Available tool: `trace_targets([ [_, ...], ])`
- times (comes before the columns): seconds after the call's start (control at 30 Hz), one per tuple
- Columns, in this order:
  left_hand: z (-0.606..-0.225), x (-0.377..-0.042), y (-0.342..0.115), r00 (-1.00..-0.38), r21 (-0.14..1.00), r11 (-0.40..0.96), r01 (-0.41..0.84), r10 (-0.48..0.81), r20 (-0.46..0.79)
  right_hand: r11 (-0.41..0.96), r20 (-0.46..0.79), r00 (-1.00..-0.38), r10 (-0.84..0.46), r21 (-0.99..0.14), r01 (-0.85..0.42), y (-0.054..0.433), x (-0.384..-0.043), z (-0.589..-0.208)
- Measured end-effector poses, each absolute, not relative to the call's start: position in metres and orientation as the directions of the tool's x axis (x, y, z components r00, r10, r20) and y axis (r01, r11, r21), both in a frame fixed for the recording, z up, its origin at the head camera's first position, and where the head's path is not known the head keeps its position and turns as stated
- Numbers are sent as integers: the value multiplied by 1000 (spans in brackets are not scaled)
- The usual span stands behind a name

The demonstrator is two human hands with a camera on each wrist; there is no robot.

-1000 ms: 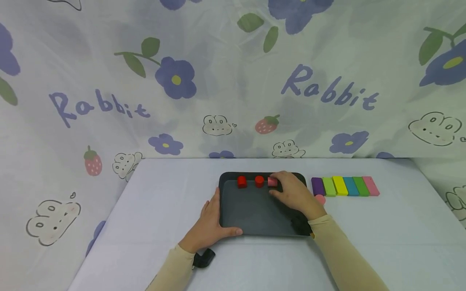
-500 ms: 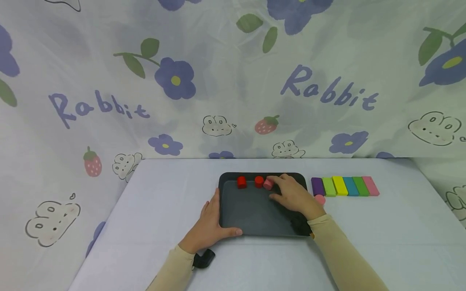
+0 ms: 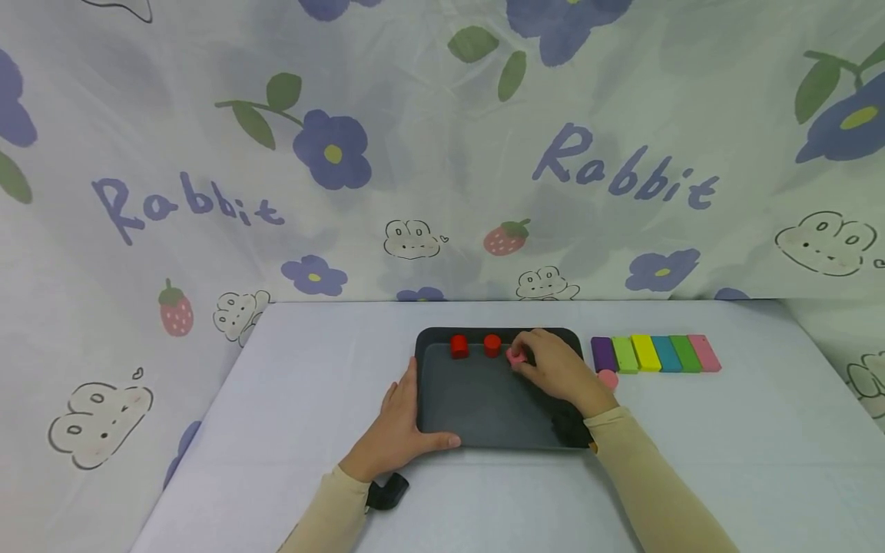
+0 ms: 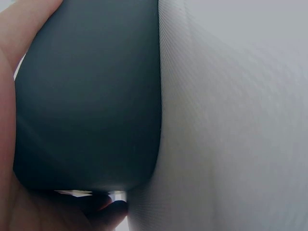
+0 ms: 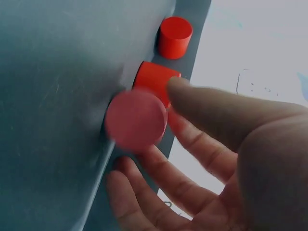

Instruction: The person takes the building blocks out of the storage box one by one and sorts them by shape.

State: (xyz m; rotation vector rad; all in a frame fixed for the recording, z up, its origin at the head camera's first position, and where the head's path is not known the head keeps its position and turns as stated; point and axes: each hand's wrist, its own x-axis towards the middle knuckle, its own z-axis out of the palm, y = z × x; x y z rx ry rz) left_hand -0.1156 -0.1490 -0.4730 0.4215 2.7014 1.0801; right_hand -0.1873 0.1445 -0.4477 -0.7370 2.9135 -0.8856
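Note:
A dark grey baking tray [image 3: 484, 407] lies on the white table. My left hand [image 3: 390, 434] rests against its front left corner, with straight fingers along the left side and the thumb on the front rim. Between thumb and fingers, my right hand [image 3: 556, 369] pinches a pink cylinder [image 5: 135, 120] at the back of the tray. In the head view, the fingers cover most of this pink cylinder [image 3: 513, 357]. Just left of it stand two red cylinders, the nearer one [image 3: 492, 346] and the farther one [image 3: 459, 346], in a row along the back wall.
Right of the tray, several flat blocks lie side by side: purple [image 3: 604, 355], light green, yellow [image 3: 646, 353], blue, green and pink [image 3: 705, 353]. Another round pink piece [image 3: 608, 379] sits in front of the purple block, close to the right wrist. A printed curtain [image 3: 442, 153] hangs behind.
The pink cylinder in my right hand has shifted left, then slightly back and towards the front, turning as the fingers drew in around it. My left hand and the tray have stayed put.

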Motion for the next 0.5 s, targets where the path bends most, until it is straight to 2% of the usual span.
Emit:
trace_targets([
  [0.17,-472,-116,-149,-940,695,694,186,333,-81,722,89,-896,-435,-560,-406,143,-188,-447],
  [0.5,-473,-116,-149,-938,701,687,193,339,-73,772,10,-920,-392,-541,-335,141,-185,-442],
])
